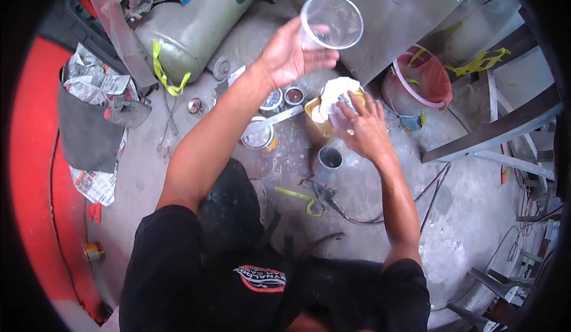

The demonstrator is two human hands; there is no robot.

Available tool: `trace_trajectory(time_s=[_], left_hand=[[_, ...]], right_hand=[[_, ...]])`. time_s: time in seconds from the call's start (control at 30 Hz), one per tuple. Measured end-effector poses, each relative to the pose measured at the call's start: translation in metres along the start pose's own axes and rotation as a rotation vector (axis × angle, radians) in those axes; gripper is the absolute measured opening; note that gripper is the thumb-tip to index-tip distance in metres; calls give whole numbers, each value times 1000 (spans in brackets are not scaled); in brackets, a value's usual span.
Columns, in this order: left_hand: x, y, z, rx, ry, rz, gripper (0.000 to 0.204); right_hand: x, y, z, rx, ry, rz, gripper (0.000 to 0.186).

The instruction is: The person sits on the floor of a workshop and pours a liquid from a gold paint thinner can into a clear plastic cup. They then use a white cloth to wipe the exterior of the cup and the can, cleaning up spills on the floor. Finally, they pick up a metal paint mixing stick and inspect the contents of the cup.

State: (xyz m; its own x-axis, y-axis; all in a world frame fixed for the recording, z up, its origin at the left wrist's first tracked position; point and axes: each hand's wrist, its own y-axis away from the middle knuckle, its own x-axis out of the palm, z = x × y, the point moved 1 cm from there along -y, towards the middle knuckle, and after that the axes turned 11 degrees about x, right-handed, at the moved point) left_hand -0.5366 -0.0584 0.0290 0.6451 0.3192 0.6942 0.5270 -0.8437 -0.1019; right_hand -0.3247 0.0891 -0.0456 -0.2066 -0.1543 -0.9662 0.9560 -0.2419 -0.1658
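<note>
My left hand [288, 55] holds a clear plastic cup [332, 23] up near the top middle. My right hand [363, 124] is spread, slightly blurred, its fingers touching a crumpled white rag [336, 88] on a yellow container [314, 115]. Just below that hand stands a metal cup [329, 161]. To their left are several round cans, including a lidded one [257, 137] and a small one with dark red contents [294, 95], with a flat strip [279, 118] lying across.
A grey tank [178, 29] lies at the upper left, beside newspaper and grey sheets [86, 142]. A pink-lined bucket [404, 88] and metal frames [464, 145] are at right. A spray gun [327, 195] with hose lies on the stained floor. A red panel [33, 183] curves along the left.
</note>
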Motion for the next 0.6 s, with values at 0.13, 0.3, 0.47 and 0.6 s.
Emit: trace_trajectory(time_s=[0.13,0.3,0.47,0.6], left_hand=[[30,3,20,-95,-26,36,52],[53,12,39,-207,-70,139,48],[77,18,59,-208,-326,74,58],[76,16,66,-219,-532,97,82]], right_hand=[[-71,-6,-4,64,-318,-224,91],[-112,7,15,-85,-703,-302,105],[-94,7,17,-133,-781,-374,68],[-91,10,6,-85,-807,-343,61]])
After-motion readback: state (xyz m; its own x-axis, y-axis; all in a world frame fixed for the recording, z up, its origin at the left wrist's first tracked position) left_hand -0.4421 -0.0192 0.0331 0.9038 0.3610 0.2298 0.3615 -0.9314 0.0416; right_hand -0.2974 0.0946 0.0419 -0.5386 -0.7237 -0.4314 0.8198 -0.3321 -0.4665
